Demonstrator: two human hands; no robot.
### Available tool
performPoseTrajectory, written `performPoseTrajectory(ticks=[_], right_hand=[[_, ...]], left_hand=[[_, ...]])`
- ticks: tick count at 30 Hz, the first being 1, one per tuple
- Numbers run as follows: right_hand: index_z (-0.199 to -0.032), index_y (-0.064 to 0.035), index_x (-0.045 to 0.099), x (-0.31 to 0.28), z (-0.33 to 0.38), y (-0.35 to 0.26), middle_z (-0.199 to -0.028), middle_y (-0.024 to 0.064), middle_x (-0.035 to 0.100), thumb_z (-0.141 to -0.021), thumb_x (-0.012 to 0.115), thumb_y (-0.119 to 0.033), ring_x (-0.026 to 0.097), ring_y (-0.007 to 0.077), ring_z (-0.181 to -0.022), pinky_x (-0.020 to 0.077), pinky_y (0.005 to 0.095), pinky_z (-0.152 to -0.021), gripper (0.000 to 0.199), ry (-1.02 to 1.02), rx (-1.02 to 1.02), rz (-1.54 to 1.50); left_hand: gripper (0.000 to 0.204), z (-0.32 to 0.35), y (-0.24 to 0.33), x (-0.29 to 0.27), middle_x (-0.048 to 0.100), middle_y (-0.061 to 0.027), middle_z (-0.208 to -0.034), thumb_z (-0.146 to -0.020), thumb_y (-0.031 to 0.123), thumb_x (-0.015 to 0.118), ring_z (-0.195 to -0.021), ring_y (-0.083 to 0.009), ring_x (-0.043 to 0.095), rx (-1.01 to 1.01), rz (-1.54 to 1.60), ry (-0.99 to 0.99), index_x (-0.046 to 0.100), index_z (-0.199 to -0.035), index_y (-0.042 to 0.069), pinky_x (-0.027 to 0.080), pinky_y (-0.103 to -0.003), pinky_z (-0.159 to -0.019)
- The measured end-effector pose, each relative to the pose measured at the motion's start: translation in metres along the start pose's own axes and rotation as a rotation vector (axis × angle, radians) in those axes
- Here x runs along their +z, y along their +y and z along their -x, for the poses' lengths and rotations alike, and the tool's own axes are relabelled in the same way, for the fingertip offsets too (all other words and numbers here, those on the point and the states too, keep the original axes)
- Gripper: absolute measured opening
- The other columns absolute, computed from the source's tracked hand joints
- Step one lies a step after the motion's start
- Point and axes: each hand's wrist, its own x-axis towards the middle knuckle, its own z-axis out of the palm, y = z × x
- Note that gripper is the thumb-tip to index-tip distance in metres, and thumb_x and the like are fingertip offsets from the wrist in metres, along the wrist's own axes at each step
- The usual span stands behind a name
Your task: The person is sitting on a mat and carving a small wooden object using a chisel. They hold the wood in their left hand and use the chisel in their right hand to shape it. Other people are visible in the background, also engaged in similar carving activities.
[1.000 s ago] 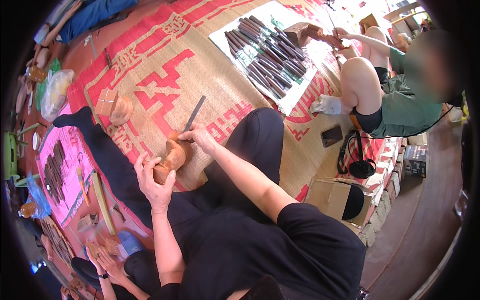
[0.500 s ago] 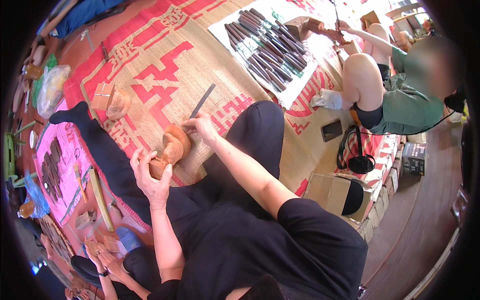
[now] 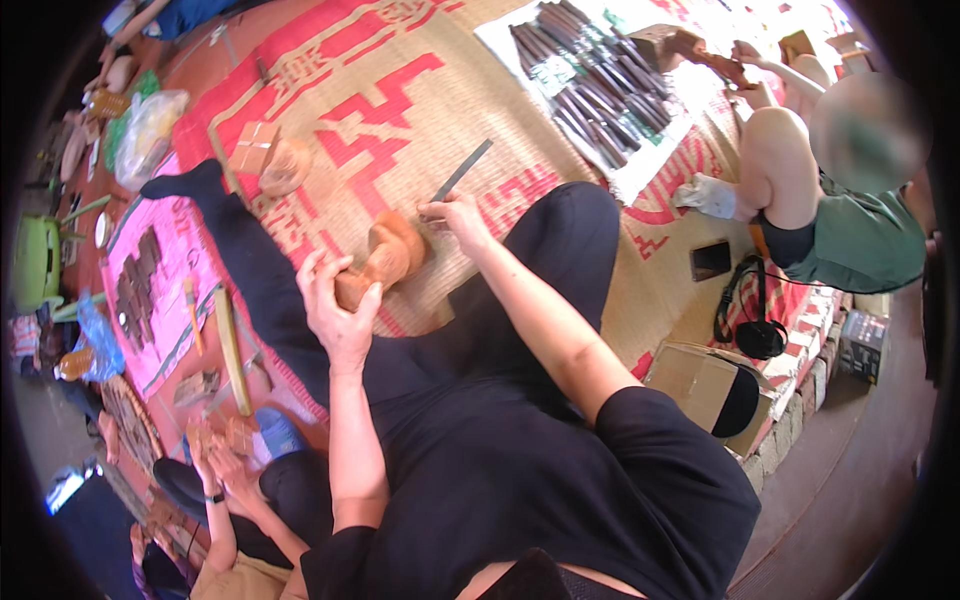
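Seemingly, both hands grip: left hand (image 3: 338, 312) a wooden carving (image 3: 385, 258), right hand (image 3: 455, 218) a chisel (image 3: 462, 169), above woven mat (image 3: 400, 120).

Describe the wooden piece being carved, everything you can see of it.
The wooden piece is a small, rounded, reddish-brown carving with lobed, smooth-looking curves. It lies tilted over the woven mat, beside the person's black-clad leg. The left hand grips its lower end; the right hand presses a long flat metal tool near its upper end.

Brown cardboard box (image 3: 700, 385) at mat's right edge, partly under a black cap; small tan carton (image 3: 254, 145) on mat upper left; dark phone (image 3: 710, 260), screen blank, near seated person; clear plastic bag (image 3: 150, 130) far left
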Motion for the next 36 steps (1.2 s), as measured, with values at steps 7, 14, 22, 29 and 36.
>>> performPoseTrajectory(ticks=[7, 14, 22, 29, 36], right_hand=[[-0.093, -0.0016, 0.066, 0.015, 0.01, 0.004, -0.085, 0.0071, 0.069, -0.075, 0.073, -0.009, 0.065, 0.0158, -0.079, 0.0514, 0.0294, -0.071, 0.02, -0.037, -0.048, 0.015], [-0.098, 0.0006, 0.067, 0.015, 0.013, -0.01, -0.094, 0.0099, 0.069, -0.078, 0.071, -0.01, 0.066, 0.0178, -0.086, 0.0518, 0.0323, -0.078, 0.023, -0.117, -0.023, 0.015], [-0.095, -0.0003, 0.065, -0.001, 0.003, -0.007, -0.091, 0.0094, 0.069, -0.076, 0.071, -0.008, 0.065, 0.0164, -0.085, 0.0524, 0.0288, -0.071, 0.021, 0.053, 0.025, -0.03], [-0.091, 0.0023, 0.064, 0.015, 0.018, 0.004, -0.082, 0.0095, 0.067, -0.075, 0.073, -0.009, 0.065, 0.0194, -0.077, 0.051, 0.0312, -0.074, 0.021, -0.095, -0.004, 0.094], [-0.092, 0.0028, 0.063, 0.008, 0.014, -0.012, -0.082, 0.0101, 0.067, -0.075, 0.073, -0.009, 0.065, 0.0186, -0.08, 0.0518, 0.0298, -0.071, 0.023, -0.032, -0.022, 0.028]], left_hand=[[0.045, 0.004, -0.002, 0.002, 0.05, -0.0151, -0.123, -0.06, 0.015, 0.078, -0.113, -0.0327, 0.054, 0.003, -0.015, 0.024, 0.062, -0.102, 0.01, 0.045, -0.042, -0.095], [0.043, 0.005, -0.002, 0.0, 0.048, -0.0145, -0.124, -0.063, 0.014, 0.075, -0.118, -0.0302, 0.05, -0.012, -0.005, 0.011, 0.061, -0.103, 0.008, 0.042, -0.04, -0.098], [0.043, 0.005, 0.002, 0.004, 0.047, -0.0145, -0.125, -0.064, 0.013, 0.075, -0.118, -0.0293, 0.05, -0.007, -0.023, -0.015, 0.06, -0.104, 0.007, 0.042, -0.039, -0.099], [0.042, 0.003, 0.001, 0.003, 0.047, -0.0142, -0.125, -0.065, 0.014, 0.075, -0.12, -0.0291, 0.048, -0.039, -0.01, 0.002, 0.06, -0.104, 0.007, 0.042, -0.039, -0.099], [0.042, 0.003, -0.003, 0.002, 0.048, -0.0141, -0.124, -0.065, 0.014, 0.074, -0.119, -0.0284, 0.049, -0.022, -0.008, 0.016, 0.06, -0.104, 0.006, 0.041, -0.039, -0.099]])
